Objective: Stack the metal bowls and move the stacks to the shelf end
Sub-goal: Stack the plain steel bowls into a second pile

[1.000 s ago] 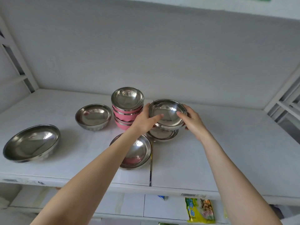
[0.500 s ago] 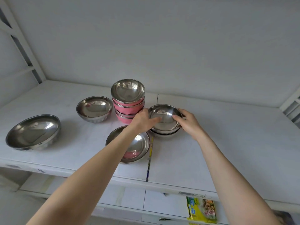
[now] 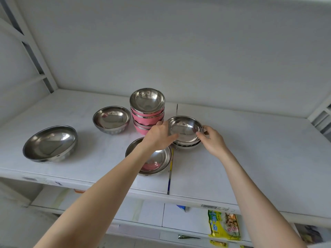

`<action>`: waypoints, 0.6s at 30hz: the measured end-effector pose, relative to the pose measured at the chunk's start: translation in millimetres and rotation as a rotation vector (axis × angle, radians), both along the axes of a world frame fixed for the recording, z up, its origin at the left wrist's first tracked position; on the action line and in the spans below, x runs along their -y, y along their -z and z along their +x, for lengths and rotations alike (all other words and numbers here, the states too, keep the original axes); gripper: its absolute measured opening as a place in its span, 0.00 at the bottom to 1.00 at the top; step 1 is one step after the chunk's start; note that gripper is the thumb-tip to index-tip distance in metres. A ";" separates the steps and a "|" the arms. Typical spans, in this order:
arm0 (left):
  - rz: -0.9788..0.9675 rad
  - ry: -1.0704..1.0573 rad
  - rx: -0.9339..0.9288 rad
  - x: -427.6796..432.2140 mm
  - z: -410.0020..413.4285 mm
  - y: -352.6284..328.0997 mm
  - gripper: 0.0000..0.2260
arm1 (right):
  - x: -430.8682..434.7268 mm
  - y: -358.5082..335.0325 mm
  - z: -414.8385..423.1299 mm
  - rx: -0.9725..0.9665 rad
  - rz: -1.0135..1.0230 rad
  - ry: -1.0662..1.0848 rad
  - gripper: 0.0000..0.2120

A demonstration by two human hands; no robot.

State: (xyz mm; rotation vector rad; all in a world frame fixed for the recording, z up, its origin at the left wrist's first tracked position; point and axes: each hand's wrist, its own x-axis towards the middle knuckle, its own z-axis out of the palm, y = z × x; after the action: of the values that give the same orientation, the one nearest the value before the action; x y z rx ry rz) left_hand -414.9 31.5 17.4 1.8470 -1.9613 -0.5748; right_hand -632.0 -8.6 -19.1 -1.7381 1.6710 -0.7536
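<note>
A shallow metal bowl (image 3: 185,128) rests nested on another metal bowl (image 3: 186,146) at the middle of the white shelf (image 3: 259,158). My left hand (image 3: 159,135) grips its left rim and my right hand (image 3: 211,138) grips its right rim. Behind it stands a stack of pink-sided metal bowls (image 3: 147,111). A wide metal bowl (image 3: 154,160) lies under my left forearm near the front edge. Two more metal bowls sit to the left: a medium bowl (image 3: 111,119) and a large bowl (image 3: 51,143).
The shelf has a seam (image 3: 169,176) down its middle and white frame posts at both ends. Bare shelf surface stretches to the right end. On the lower shelf lies a green-yellow food packet (image 3: 223,223).
Both hands lowered the shallow bowl from above onto the bowl on the shelf, where it now sits nested. The camera view shifted slightly upward.
</note>
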 end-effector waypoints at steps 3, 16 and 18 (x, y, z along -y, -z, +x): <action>-0.121 0.044 0.179 -25.2 6.2 -5.5 0.30 | -30.1 -11.3 2.2 -0.160 -0.060 0.036 0.29; -0.515 0.134 0.579 -180.0 86.6 -22.3 0.27 | -204.0 -25.0 80.3 -0.720 -0.484 0.045 0.33; -0.499 0.137 0.628 -205.4 106.6 -19.4 0.28 | -226.4 -23.8 100.3 -0.708 -0.495 0.044 0.33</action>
State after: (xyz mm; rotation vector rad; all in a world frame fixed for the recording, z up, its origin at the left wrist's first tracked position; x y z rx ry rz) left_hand -308.3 236.9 36.8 1.6868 -2.3343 0.4989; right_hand -531.7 217.8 4.6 -2.5350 2.0965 -0.6432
